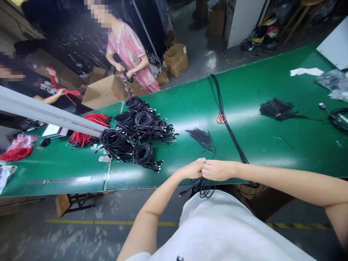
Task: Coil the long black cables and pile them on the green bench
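Note:
My left hand (194,169) and my right hand (219,170) meet at the table's front edge, fingers closed around a coiled black cable (206,188). Its loops hang below my hands, in front of my white shirt. Whether a tie is between my fingertips is too small to tell. Just beyond my hands lies a loose pile of thin black ties (201,138). To the right, a bundle of long straight black cables (234,139) crosses the table, with orange-handled scissors (221,118) on it.
Coiled black cables (144,121) are heaped left of centre, with red cables (91,127) beyond a slanting white post (49,110). A bunch of black ties (278,108) lies right. Across the green table (185,94), a person in pink (130,47) handles black cable beside a cardboard box (102,92); another person holds red cables.

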Demonstrator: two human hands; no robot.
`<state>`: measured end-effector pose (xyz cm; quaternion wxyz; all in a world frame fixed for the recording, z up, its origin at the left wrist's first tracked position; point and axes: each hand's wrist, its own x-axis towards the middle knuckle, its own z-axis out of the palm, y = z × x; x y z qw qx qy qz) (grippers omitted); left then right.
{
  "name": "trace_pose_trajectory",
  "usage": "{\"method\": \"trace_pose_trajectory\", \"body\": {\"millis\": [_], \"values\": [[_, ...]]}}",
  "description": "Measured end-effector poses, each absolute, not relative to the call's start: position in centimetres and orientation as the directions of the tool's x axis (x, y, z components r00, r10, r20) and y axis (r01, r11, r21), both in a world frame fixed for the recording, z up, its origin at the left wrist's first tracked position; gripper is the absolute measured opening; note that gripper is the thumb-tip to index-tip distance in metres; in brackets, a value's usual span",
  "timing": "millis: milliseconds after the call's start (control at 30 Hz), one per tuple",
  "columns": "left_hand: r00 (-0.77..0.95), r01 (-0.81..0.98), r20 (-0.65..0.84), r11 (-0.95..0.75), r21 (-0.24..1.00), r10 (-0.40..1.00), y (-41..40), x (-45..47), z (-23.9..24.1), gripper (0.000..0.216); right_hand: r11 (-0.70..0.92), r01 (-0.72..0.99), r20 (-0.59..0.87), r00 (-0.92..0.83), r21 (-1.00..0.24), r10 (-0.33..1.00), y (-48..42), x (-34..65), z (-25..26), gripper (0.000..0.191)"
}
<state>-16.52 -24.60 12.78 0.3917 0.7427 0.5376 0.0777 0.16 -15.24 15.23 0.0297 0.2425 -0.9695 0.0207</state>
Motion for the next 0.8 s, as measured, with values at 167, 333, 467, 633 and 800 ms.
{"method": "trace_pose_trajectory", "body": {"millis": [167,333,467,633,800], "values": [[-0.002,0.962,-0.216,0.061,0.267,0.976,-25.7,-16.2,14.5,0.019,0.991,-0.08,-0.162,-0.982,-0.107,-0.097,-14.6,-1.1,14.6,0.019],[0.308,0.674,-0.278,-0.002,0.739,0.91,-29.5,-13.8,16.3,0.012,0.98,0.168,-0.28,-0.951,-0.102,0.134,-13.0,-1.8,14.6,0.022],[0.082,0.569,-0.121,0.053,0.821,0.989,-29.8,-15.3,16.5,0.026,0.996,0.03,-0.18,-0.984,-0.085,0.015,-13.9,-1.7,14.4,0.025],[0.149,0.795,-0.051,-0.089,0.6,0.988,-26.7,-17.6,15.2,0.044,0.974,-0.226,-0.048,-0.973,-0.03,-0.227,-15.4,-0.8,14.3,0.031],[0.084,0.909,-0.174,-0.004,0.417,0.981,-25.1,-14.7,13.5,0.017,0.987,-0.153,-0.126,-0.979,-0.054,-0.159,-14.3,0.2,13.4,0.027]]}}
